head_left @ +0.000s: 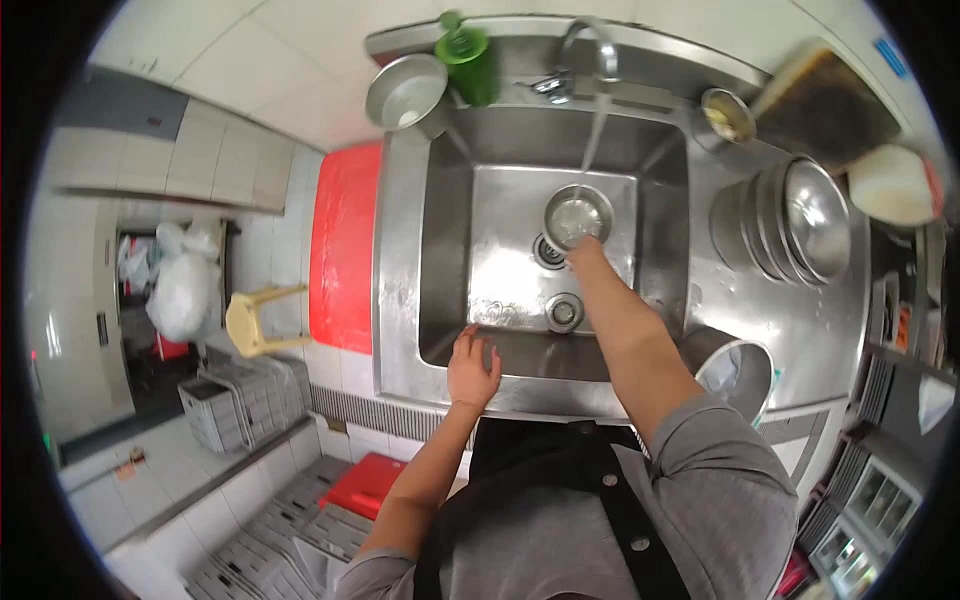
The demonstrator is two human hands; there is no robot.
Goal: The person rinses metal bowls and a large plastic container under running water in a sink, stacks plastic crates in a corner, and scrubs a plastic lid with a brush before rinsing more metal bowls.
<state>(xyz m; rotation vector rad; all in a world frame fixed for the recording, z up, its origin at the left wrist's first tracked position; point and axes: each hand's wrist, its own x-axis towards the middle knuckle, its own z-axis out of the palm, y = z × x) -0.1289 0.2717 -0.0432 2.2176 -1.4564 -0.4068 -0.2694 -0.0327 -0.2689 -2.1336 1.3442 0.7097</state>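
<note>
Water runs from the faucet (607,62) into a round metal bowl (577,213) in the steel sink (500,230). My right hand (586,250) is at the bowl's near rim; its fingers are mostly hidden, so its grip cannot be made out. Below and left of the bowl lies the drain (550,252), with a round metal strainer or stopper (564,312) nearer to me. At the sink's front left edge rests my left hand (474,370), fingers apart, holding nothing.
Behind the sink's left corner stand a metal pot (408,95) and a green bottle (470,70). Stacked metal bowls (815,220), a small bowl (727,116) and a white-lined bucket (735,375) are on the right. A red surface (345,250) adjoins the left side.
</note>
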